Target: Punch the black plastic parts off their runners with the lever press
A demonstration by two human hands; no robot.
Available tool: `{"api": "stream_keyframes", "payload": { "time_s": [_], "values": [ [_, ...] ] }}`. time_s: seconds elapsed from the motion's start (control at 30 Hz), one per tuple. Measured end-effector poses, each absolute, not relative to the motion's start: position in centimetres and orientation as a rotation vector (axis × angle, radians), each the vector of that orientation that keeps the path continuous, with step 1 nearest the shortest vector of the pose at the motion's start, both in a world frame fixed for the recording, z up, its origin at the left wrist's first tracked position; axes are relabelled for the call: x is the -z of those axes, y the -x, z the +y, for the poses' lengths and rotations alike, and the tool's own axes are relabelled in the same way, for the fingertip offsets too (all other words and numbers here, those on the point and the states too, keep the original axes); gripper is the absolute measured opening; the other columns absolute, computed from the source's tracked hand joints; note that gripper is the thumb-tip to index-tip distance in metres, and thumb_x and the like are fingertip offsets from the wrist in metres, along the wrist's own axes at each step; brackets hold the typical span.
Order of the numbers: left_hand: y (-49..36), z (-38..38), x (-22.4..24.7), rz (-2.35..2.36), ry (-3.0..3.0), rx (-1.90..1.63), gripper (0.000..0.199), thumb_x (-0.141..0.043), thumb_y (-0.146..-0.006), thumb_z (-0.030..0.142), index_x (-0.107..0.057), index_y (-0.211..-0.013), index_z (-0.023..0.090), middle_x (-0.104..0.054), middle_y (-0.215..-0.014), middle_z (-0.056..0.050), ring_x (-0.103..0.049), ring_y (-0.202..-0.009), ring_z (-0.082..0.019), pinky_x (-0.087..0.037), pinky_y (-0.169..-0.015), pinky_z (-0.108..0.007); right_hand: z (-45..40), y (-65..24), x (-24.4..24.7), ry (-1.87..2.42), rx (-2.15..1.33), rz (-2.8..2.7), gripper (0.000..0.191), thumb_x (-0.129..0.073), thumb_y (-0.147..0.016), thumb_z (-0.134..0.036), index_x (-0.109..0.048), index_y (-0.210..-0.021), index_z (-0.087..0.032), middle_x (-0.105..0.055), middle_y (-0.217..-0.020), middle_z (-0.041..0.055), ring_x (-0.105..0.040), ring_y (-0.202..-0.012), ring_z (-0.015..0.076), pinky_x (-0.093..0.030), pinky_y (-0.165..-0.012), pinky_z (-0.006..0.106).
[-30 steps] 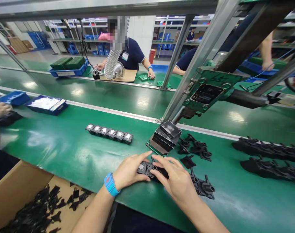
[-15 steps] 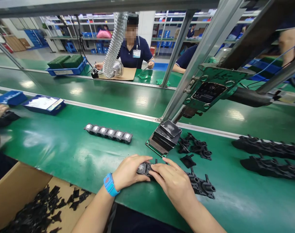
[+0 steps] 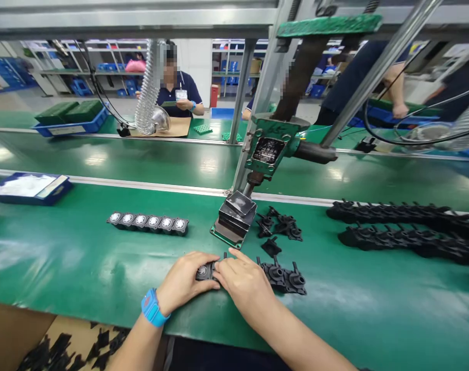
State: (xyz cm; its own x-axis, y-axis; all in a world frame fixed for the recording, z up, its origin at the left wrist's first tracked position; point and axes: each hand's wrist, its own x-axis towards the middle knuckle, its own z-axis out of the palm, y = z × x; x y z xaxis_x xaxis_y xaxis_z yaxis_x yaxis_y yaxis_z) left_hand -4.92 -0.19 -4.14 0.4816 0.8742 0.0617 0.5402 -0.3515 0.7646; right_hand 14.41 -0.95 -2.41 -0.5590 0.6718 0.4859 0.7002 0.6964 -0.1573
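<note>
The left hand (image 3: 186, 278) clasps a dark part (image 3: 203, 272) with a pale swirl; the right hand (image 3: 246, 286) covers its 3 o'clock end, perhaps touching, fingertips partly hidden. From them, a row of 6 swirl-marked parts (image 3: 153, 222) lies at 10 o'clock, a press (image 3: 271, 147) at 1, loose black pieces (image 3: 290, 226) at 2.

A green press (image 3: 261, 166) is bearing a scrawl (image 3: 279, 127) seemingly starting with 65; its dark plate (image 3: 268, 149) and a badge (image 3: 181, 95) on a far worker (image 3: 190, 87) are showing unreadable print.
</note>
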Motion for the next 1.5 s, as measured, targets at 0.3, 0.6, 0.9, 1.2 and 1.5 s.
{"api": "stream_keyframes", "payload": {
  "time_s": [0.3, 0.6, 0.9, 1.2, 1.5],
  "values": [
    [4.2, -0.6, 3.2, 1.273, -2.092, -0.589, 0.033, -0.076, -0.079, 0.039, -0.067, -0.107, 0.023, -0.072, -0.097, -0.002, -0.066, -0.089, -0.022, -0.048, -0.079, -0.031, -0.3, -13.9, 2.4, 1.09, 0.045, -2.394, 0.021, -0.078, -0.077, -0.019, -0.057, -0.077, -0.018, -0.062, -0.066, -0.0034, -0.061, -0.062, 0.012, -0.051, -0.097, 0.031],
    [4.1, -0.6, 3.2, 1.304, -2.132, -0.574, 0.039, -0.077, -0.079, 0.037, -0.065, -0.113, 0.023, -0.072, -0.107, -0.005, -0.067, -0.098, -0.025, -0.051, -0.088, -0.037, -0.6, -19.5, -1.1, 1.12, -0.051, -2.181, 0.009, -0.061, -0.092, -0.032, -0.068, -0.09, -0.026, -0.072, -0.088, -0.0039, -0.067, -0.086, 0.011, -0.047, -0.093, 0.027],
    [5.8, -1.4, 4.4, 1.281, -1.91, -0.756, 0.08, -0.081, -0.073, 0.036, -0.043, -0.143, 0.029, -0.062, -0.133, -0.008, -0.063, -0.115, -0.026, -0.054, -0.092, -0.038, 6.3, -33.2, 4.0, 1.708, -0.082, -1.775, 0.064, -0.037, -0.086, -0.072, -0.072, -0.091, -0.019, -0.072, -0.09, 0.0111, -0.063, -0.068, 0.0206, -0.048, -0.065, 0.035],
    [6.8, -1.1, 4.9, 1.234, -1.794, -0.74, 0.079, -0.078, -0.076, 0.038, -0.04, -0.145, 0.029, -0.068, -0.122, -0.006, -0.065, -0.081, -0.016, -0.055, -0.074, -0.03, 2.8, -32.6, 2.4, 1.89, -0.047, -1.6, 0.075, -0.039, -0.079, -0.082, -0.072, -0.097, -0.018, -0.069, -0.075, 0.0089, -0.059, -0.056, 0.0197, -0.043, -0.052, 0.032],
    [6.9, -0.9, 5.9, 1.214, -1.763, -0.774, 0.09, -0.078, -0.073, 0.03, -0.029, -0.149, 0.026, -0.069, -0.118, -0.004, -0.062, -0.077, -0.014, -0.053, -0.078, -0.03, -2.9, -15.6, -2.3, 0.933, -0.095, -2.098, 0.013, -0.061, -0.092, -0.022, -0.069, -0.102, -0.025, -0.074, -0.091, 0.0008, -0.067, -0.086, 0.015, -0.044, -0.087, 0.032]
  ]
}}
